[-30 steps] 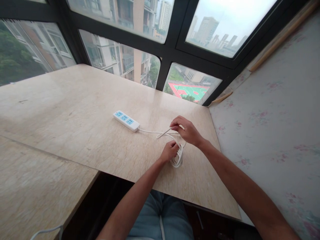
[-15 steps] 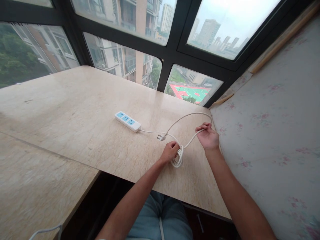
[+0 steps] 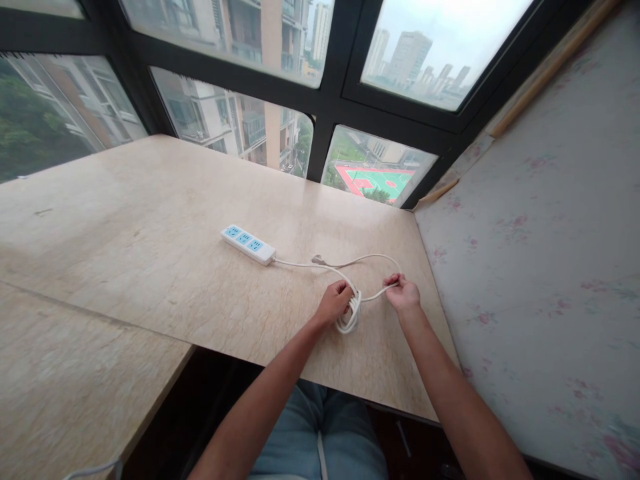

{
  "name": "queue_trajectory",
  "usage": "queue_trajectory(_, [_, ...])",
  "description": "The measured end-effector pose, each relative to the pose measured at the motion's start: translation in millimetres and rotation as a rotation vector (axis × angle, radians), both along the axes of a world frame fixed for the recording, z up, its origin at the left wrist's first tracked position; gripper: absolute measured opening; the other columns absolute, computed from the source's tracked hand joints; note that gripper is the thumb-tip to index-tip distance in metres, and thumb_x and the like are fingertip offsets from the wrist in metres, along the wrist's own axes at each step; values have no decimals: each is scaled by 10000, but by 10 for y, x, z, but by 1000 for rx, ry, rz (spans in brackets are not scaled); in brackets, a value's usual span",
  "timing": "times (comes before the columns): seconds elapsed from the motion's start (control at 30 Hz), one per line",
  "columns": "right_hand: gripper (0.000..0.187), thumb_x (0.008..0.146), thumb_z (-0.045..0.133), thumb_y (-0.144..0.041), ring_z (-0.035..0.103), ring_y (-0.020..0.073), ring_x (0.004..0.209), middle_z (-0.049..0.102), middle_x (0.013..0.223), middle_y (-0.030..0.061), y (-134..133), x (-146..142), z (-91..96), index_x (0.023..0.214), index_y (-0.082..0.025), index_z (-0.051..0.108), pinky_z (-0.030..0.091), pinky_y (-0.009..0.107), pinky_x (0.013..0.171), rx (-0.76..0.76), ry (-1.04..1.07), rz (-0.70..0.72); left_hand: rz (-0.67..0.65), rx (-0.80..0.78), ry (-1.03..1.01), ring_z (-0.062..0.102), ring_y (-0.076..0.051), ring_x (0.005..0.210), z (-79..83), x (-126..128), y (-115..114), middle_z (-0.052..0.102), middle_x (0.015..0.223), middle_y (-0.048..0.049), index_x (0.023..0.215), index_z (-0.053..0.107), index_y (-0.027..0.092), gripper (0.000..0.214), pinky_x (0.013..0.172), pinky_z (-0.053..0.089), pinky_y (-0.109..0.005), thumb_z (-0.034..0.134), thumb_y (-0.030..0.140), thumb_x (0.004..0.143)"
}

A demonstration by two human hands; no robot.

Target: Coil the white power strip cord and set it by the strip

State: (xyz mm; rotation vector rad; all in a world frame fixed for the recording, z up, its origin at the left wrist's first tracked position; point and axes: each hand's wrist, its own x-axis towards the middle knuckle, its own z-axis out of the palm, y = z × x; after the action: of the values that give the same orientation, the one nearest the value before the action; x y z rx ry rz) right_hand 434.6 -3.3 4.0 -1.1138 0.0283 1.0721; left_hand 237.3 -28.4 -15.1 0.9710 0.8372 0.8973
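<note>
A white power strip with blue socket faces lies on the marble-patterned counter. Its white cord runs right into a small coil near the front edge. My left hand is closed around the left side of that coil. To the right, my right hand pinches the cord where it leaves the coil, palm turned partly up. From there the cord's free end curves back left, and the plug rests on the counter just beyond the strip's cord.
Dark-framed windows rise behind the counter. A wall with floral paper borders the right side. At bottom left the counter has a cut-out edge, and another pale cable shows there.
My right hand has come down and closer to my left hand, still gripping the cord. The cord's raised loop has sunk lower, and the plug has shifted slightly up and turned.
</note>
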Motion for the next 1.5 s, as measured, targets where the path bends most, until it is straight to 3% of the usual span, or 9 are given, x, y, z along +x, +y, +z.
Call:
queue_trajectory(0.2, [186,880,504,-77,520,47,433,539,570,-74,-56,2,-137,734,-185,463,499,156,476,-49,-148,15,-1,-7,0,353,-53,377,19,-13,-7,424,503,71,678,516,176,202,379,267,-186,569,357,750])
queue_trajectory(0.4, [230,675,674,-73,608,98,601,627,719,-40,-236,16,-189,823,-189,542,530,194,545,-49,-442,44,-2,-26,-16,346,-52,385,67,-29,-16,434,514,66,684,530,170,199,385,266,-187,576,354,741])
queue_trajectory(0.57, [378,637,679,-85,585,187,1044,623,1111,50,-516,-47,-71,992,-205,624,527,314,857,-11,-968,38,19,-53,-35,338,-53,392,132,-40,-24,441,520,57,677,539,164,221,383,254,-189,560,369,757])
queue_trajectory(0.67, [417,745,566,-122,470,250,1282,557,1328,99,-723,-158,34,1144,-226,624,382,466,1068,145,-1564,268,34,-72,-59,353,-59,405,155,-40,-27,455,537,51,684,549,162,223,380,261,-190,562,375,750])
queue_trajectory(0.77, [441,777,481,-91,500,258,1283,612,1306,82,-880,-255,73,1150,-256,650,305,510,1099,252,-1803,629,55,-100,-79,386,-63,432,144,-51,-22,485,571,42,691,564,158,174,389,290,-184,573,331,707])
queue_trajectory(0.93, [306,887,484,-197,656,250,1046,728,1102,70,-989,-254,-42,1117,-259,678,406,464,973,195,-1733,836,4,-183,-213,507,-98,512,132,-137,2,575,652,16,758,558,161,143,484,417,-212,583,265,662])
queue_trajectory(1.2, [271,911,555,-447,665,248,917,746,969,68,-1118,-252,-238,987,-250,725,455,431,894,117,-1498,514,-198,-152,-477,647,-190,842,243,-268,-22,688,949,-74,1057,636,145,504,811,485,-328,636,113,555])
queue_trajectory(1.4, [236,845,644,-447,657,229,853,721,892,61,-1143,-201,-343,901,-236,734,495,384,811,116,-1311,407,-17,4,-223,594,-248,1141,184,-232,18,679,1176,-135,1071,683,150,391,966,428,-349,742,315,722])
queue_trajectory(1.5, [218,833,650,-435,650,229,858,721,882,58,-1137,-180,-370,885,-240,732,490,394,840,126,-1306,398,118,-52,-287,659,-215,1010,166,-228,88,698,1137,-142,1060,668,151,421,880,485,-337,752,407,737])
